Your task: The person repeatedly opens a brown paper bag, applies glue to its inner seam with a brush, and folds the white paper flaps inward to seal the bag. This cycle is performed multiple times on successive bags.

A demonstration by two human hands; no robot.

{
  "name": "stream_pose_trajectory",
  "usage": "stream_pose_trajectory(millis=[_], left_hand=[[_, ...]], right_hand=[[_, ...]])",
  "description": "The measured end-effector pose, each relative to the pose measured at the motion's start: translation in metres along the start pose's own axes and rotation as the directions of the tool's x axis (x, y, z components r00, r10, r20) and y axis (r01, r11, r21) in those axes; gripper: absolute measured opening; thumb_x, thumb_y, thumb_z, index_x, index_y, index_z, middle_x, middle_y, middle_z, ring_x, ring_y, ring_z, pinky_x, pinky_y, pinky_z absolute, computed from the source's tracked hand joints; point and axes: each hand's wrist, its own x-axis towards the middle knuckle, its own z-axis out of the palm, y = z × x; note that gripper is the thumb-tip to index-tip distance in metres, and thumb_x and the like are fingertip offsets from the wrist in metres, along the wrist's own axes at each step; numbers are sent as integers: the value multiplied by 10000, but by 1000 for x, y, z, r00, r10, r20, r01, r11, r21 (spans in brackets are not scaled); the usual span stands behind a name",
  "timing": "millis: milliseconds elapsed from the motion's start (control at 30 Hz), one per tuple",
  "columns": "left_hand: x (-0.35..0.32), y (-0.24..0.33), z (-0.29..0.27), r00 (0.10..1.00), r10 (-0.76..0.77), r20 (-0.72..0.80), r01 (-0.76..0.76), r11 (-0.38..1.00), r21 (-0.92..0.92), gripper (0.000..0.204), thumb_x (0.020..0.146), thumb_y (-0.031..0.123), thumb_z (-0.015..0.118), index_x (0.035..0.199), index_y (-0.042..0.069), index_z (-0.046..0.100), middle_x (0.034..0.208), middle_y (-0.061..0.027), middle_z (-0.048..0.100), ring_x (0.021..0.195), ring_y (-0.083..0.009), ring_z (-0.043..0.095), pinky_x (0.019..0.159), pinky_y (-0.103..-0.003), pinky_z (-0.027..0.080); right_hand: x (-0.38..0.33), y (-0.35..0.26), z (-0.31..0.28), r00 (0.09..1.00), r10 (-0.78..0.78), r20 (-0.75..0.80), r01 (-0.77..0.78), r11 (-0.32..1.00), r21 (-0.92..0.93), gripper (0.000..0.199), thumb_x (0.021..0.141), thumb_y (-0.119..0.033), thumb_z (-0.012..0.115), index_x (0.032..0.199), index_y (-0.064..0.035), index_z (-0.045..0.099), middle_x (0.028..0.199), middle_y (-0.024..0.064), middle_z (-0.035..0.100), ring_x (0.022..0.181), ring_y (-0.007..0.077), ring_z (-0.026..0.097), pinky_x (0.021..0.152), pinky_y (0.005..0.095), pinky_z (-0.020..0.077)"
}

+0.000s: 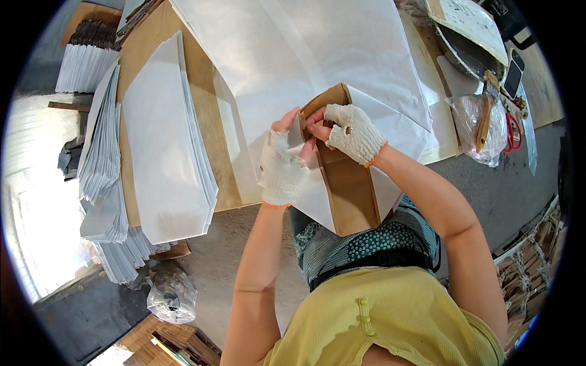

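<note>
One brown panel (351, 189), creased along its long sides, lies right at the hands, long axis running away from the person, near end toward the waist. Key relation, as I judge it: the panel's raised left edge, far half, sits between the hands. Left hand (284, 165) is just outside that edge, thumb on it, palm half open; grip hidden, can't tell. Right hand (354, 131) reaches over the panel from the right, fingers bent, tips at the same edge; can't tell if pinching. Neither hand is clearly nearer. White paper (383, 189) flanks the panel both sides; large white sheets (360, 43) spread beyond its far end. Left of the panel, well apart: long white stack (162, 152). Right of it, well apart: brush (485, 119), red scissors (513, 134).
</note>
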Motion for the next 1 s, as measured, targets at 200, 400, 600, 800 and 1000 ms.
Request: stream_pose_trajectory(millis=[200, 400, 600, 800, 1000], left_hand=[[19, -19, -26, 907, -336, 254, 421, 743, -520, 529, 841, 60, 707, 1348, 59, 557, 1270, -105, 596, 1181, -203, 548, 1027, -340, 420], [32, -15, -38, 864, -363, 350, 497, 727, -473, 588, 832, 139, 713, 1382, 42, 530, 1266, -102, 585, 1173, -196, 537, 1040, -328, 399], [33, -21, -43, 863, -366, 348, 488, 783, -385, 611, 819, 158, 736, 1384, 49, 531, 1249, -88, 583, 1171, -174, 521, 1045, -331, 389], [31, -22, -46, 884, -301, 357, 451, 747, -489, 545, 846, 130, 700, 1363, 70, 542, 1272, -119, 587, 1191, -208, 538, 1032, -344, 416], [32, -33, -40, 911, -319, 261, 398, 841, -365, 403, 902, 72, 592, 1303, 66, 555, 1200, -76, 622, 1098, -168, 561, 985, -297, 428]], right_hand=[[6, 6, 8, 999, -36, 0, 35, 967, -253, 262, 837, -301, 666, 915, -54, 705, 820, 175, 689, 748, 327, 672, 688, 391, 524], [-6, 23, 25, 942, -294, -162, 224, 909, -351, 251, 830, -291, 736, 885, -50, 695, 764, 151, 685, 686, 305, 672, 616, 389, 523], [-17, -5, 25, 976, -76, -205, 65, 996, -60, 259, 876, -299, 696, 964, -59, 653, 766, 113, 669, 708, 254, 657, 658, 366, 504], [-17, 5, 31, 964, -135, -230, 120, 990, -79, 287, 872, -321, 705, 962, -56, 643, 757, 107, 660, 697, 252, 645, 662, 362, 503], [-19, 13, 40, 943, -294, -154, 203, 877, -435, 252, 845, -300, 701, 890, -56, 655, 762, 152, 671, 705, 337, 663, 661, 429, 523]])
